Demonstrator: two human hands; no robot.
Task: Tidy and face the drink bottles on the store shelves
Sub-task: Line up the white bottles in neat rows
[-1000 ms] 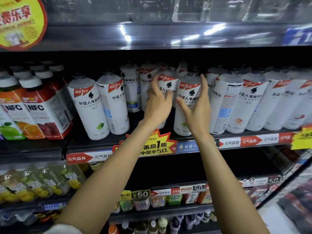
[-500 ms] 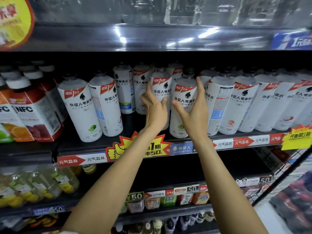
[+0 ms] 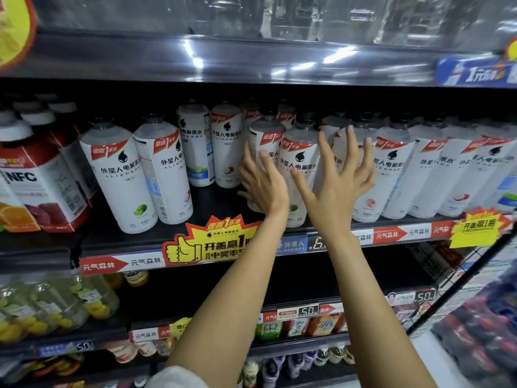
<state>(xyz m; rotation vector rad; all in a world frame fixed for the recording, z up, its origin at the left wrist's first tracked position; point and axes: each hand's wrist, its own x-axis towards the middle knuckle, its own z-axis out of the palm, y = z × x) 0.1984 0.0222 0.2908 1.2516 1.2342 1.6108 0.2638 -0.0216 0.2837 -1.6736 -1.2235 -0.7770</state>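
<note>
Our two arms reach up from the bottom of the view, and both grips have let go now. A moment ago our fingers were wrapped on the white bottles; now our left hand (image 3: 263,183) is flat with straight fingers against one white bottle (image 3: 264,141), and our right hand (image 3: 340,175) is spread wide, released, in front of the middle bottle (image 3: 298,166). That bottle stands at the shelf edge (image 3: 330,243) with its label facing us, so we think this spot is done. Farther back, more white bottles (image 3: 225,144) still sit deep.
</note>
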